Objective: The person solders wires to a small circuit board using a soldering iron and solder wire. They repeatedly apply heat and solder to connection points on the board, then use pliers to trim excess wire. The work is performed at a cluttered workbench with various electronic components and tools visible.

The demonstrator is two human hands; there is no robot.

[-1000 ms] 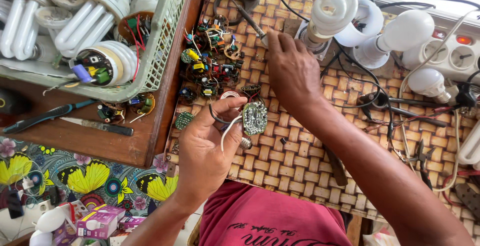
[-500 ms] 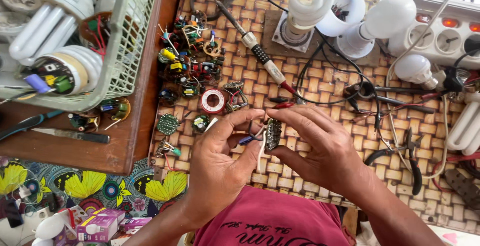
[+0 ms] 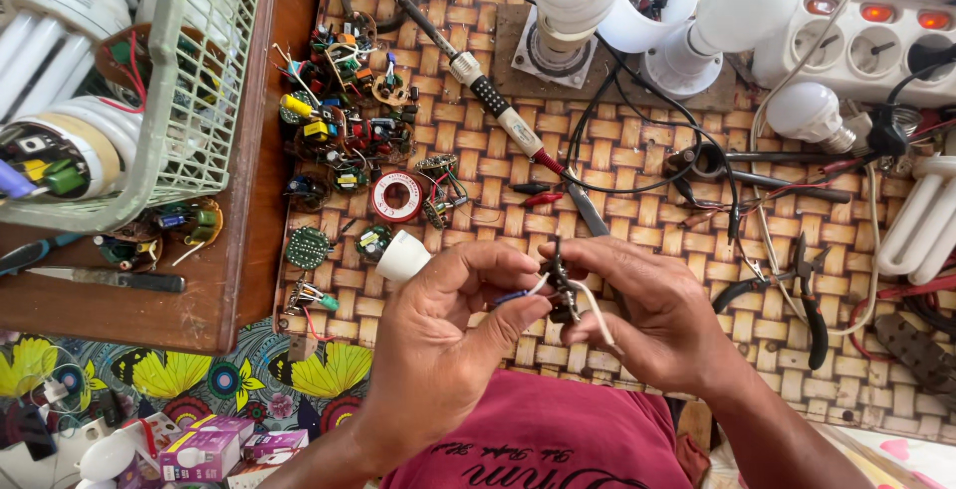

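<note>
Gripping centre-frame, a small circuit board (image 3: 560, 290) is pinched by the right hand (image 3: 652, 325), its wires (image 3: 518, 295) by the left hand (image 3: 448, 335); steadier separation is judged needed next.

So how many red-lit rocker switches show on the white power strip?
2: both on the white power strip at top right, one red-lit switch beside the other; more may be out of frame.

A soldering iron (image 3: 493, 106) lies on the woven mat (image 3: 637, 210) beside a solder reel (image 3: 397, 195), pliers (image 3: 797, 285) and a power strip (image 3: 866, 46); a green basket (image 3: 204, 81) holds lamps.
</note>
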